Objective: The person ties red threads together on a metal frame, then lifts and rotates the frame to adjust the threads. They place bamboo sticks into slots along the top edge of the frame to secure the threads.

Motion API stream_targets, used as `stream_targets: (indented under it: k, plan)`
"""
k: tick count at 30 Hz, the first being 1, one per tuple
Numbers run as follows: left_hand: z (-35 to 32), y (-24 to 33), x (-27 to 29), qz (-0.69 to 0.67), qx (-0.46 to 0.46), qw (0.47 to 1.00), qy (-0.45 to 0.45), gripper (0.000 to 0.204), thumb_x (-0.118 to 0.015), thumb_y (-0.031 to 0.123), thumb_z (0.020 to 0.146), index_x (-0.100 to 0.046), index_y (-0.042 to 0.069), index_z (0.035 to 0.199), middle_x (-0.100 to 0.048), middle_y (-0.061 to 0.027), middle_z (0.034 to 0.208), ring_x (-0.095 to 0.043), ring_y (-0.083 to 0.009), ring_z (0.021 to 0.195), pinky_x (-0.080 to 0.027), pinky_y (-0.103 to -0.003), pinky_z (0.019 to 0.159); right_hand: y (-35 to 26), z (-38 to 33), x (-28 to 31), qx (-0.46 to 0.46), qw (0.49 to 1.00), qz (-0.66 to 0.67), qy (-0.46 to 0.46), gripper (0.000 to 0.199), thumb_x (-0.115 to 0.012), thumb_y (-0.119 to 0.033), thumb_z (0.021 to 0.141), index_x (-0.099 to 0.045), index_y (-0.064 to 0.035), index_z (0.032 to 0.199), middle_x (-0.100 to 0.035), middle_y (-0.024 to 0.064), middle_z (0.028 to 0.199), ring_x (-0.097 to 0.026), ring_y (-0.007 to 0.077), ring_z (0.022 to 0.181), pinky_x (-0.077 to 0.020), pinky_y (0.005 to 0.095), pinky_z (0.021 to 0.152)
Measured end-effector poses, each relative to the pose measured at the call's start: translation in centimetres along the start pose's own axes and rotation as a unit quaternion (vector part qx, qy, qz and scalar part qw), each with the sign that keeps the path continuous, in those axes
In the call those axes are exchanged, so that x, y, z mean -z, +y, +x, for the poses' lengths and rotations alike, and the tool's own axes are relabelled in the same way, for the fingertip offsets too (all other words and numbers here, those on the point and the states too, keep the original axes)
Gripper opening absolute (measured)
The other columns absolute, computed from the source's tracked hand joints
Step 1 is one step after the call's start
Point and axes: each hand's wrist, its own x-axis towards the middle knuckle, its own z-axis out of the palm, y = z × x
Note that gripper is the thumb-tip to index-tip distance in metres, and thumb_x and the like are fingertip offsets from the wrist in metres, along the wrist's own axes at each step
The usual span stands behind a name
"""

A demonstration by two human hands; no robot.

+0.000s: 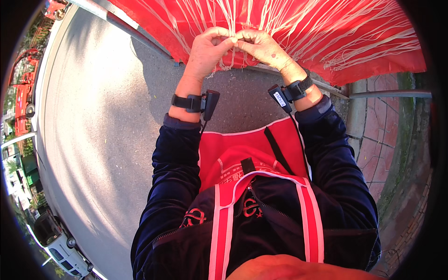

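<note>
Both hands meet at the top middle of the head view, over a red cloth (373, 67). Many thin, pale string-like strands (310, 28) lie fanned out across it, some ends hanging past its near edge. With thumb and forefinger closed, my left hand (205, 53) pinches a few of these strands. My right hand (266, 49) is pinched shut on the same bunch, its fingertips touching the left ones. Exactly where the strands cross or join is hidden behind the fingers. Each wrist wears a black strap with a small black device.
A metal pole (119, 24) runs along the cloth's left side, another (394, 94) at right. Below me hangs a red apron (247, 144) over a dark jacket. Grey road (102, 154) lies left, reddish paving (378, 140) right. A white van (65, 254) and red machinery (24, 88) stand far left.
</note>
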Motion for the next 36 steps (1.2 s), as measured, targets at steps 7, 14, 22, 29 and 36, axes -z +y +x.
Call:
stream_targets:
  k: [7, 14, 22, 29, 36]
  plan:
    - [0.0, -0.2, 0.6, 0.02, 0.021, 0.999, 0.015, 0.012, -0.07, 0.013, 0.092, -0.069, 0.004, 0.099, -0.069, -0.0004, 0.086, -0.06, -0.0053, 0.071, -0.049, -0.02, 0.062, 1.2, 0.3, 0.9, -0.034, 0.993, 0.112, 0.007, 0.012, -0.07, -0.015, 0.093, -0.073, -0.0072, 0.101, -0.071, -0.0001, 0.093, -0.064, 0.0082, 0.092, -0.052, 0.0254, 0.084]
    - [0.0, -0.7, 2.4, -0.104, 0.009, 0.991, 0.078, 0.01, -0.061, 0.012, 0.097, -0.066, 0.005, 0.101, -0.072, -0.0062, 0.088, -0.065, -0.0107, 0.068, -0.05, -0.022, 0.061, 2.5, 0.2, 2.7, 0.005, 0.96, 0.274, 0.063, 0.016, -0.066, -0.016, 0.095, -0.07, -0.0044, 0.106, -0.071, 0.0041, 0.092, -0.069, 0.0151, 0.087, -0.0564, 0.0297, 0.089]
    - [0.1, 0.2, 8.9, 0.088, -0.066, 0.967, 0.23, 0.011, -0.065, 0.012, 0.096, -0.065, 0.002, 0.101, -0.07, -0.0056, 0.086, -0.064, -0.0091, 0.072, -0.052, -0.023, 0.067, 3.1, -0.4, 8.0, 0.052, 0.946, 0.317, 0.045, 0.015, -0.061, -0.015, 0.097, -0.07, -0.0053, 0.102, -0.06, -0.0008, 0.074, -0.056, 0.0093, 0.064, -0.0492, 0.026, 0.064]
    - [-0.1, 1.2, 9.7, 0.31, -0.169, 0.887, 0.297, 0.016, -0.07, 0.012, 0.093, -0.068, 0.0, 0.103, -0.069, -0.0006, 0.085, -0.061, -0.0056, 0.075, -0.05, -0.021, 0.07, 2.3, -1.2, 7.7, -0.001, 0.985, 0.171, 0.001, 0.022, -0.066, -0.021, 0.096, -0.07, -0.0048, 0.11, -0.073, 0.0039, 0.098, -0.067, 0.0103, 0.09, -0.0526, 0.0244, 0.084]
    - [0.4, -0.1, 6.6, 0.295, -0.133, 0.923, 0.209, 0.015, -0.072, 0.009, 0.087, -0.069, 0.0, 0.099, -0.071, -0.0065, 0.081, -0.066, -0.0104, 0.073, -0.053, -0.026, 0.069, 4.0, 0.4, 3.4, -0.025, 0.977, 0.166, 0.129, 0.017, -0.06, -0.018, 0.1, -0.067, -0.0032, 0.101, -0.07, 0.005, 0.088, -0.068, 0.0113, 0.079, -0.0567, 0.0257, 0.073]
